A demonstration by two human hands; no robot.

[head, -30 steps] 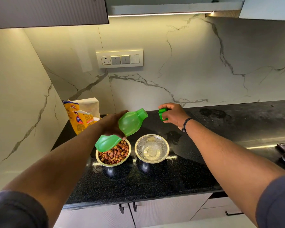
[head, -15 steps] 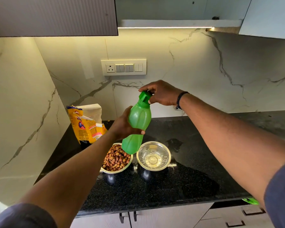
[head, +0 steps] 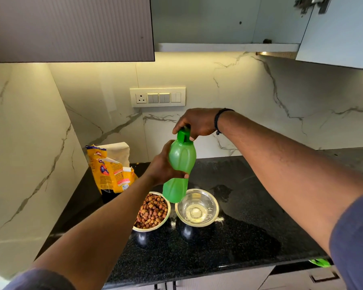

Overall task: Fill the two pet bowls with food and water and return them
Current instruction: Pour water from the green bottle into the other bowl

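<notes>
Raised upright, smooth green plastic bottle (head: 180, 172) gripped by left hand (head: 161, 166), right hand (head: 197, 122) pinching cap (head: 183, 136).

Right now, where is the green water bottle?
In the head view, the green bottle is mid-frame, upright above the kibble bowl and water bowl, gripped by the left hand, with the right hand on its cap.

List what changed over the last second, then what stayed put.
The left hand tipped the green bottle from slanting over the bowls to upright. The right hand brought the cap onto its neck and grips it there. Kibble bowl, water bowl and food bag stayed put.
</notes>
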